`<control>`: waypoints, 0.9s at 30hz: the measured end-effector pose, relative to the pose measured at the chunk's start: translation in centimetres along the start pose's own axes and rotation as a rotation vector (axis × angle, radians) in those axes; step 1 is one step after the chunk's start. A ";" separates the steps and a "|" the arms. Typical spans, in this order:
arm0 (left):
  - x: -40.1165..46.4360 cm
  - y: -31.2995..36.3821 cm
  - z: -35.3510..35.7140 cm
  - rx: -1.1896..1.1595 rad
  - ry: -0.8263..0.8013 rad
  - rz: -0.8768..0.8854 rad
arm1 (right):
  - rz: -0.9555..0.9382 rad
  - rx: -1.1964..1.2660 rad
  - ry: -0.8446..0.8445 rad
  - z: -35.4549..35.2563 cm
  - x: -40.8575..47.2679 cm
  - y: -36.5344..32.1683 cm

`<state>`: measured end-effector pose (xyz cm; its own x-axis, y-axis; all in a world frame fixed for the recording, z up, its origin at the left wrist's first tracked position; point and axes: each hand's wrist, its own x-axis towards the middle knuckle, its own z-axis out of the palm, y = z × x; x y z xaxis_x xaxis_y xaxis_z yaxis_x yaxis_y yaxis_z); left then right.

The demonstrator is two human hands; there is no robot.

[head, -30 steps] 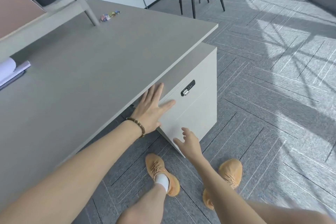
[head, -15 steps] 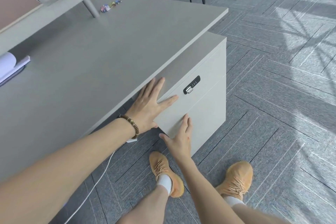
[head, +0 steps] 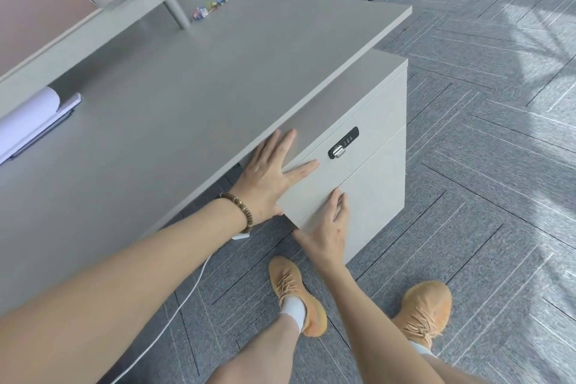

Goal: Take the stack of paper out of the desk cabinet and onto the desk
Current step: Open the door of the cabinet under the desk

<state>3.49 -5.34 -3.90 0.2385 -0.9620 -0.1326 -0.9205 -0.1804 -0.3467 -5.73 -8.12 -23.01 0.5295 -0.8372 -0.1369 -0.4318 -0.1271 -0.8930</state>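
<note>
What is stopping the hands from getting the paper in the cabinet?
The cabinet's shut drawer fronts. No paper shows; it must be behind them. The left hand lies flat on the cabinet's top corner, and the right hand is at the seam between the drawers.

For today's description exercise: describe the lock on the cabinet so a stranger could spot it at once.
Start at the grey desk; tucked under its right end stands a pale cabinet. High on the cabinet's front, just right of the left hand, sits the lock: a small black oblong with a silver latch, the only dark mark on that plain face.
</note>
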 end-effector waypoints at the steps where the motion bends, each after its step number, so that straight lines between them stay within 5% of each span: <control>1: 0.0 0.0 0.0 0.002 0.000 -0.001 | -0.010 -0.009 0.003 -0.2 -0.1 0.3; 16: -0.5 1.4 -1.6 -0.004 -0.096 -0.076 | -0.114 -0.049 -0.199 -10.5 -3.6 4.3; 27: -1.0 2.6 -2.7 0.027 -0.121 -0.109 | 0.062 -0.038 -0.382 -22.2 -4.9 8.3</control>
<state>-0.02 -5.36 -2.21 0.3733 -0.9052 -0.2029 -0.8789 -0.2751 -0.3897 -28.10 -16.84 -20.25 0.7324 -0.5860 -0.3466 -0.4943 -0.1076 -0.8626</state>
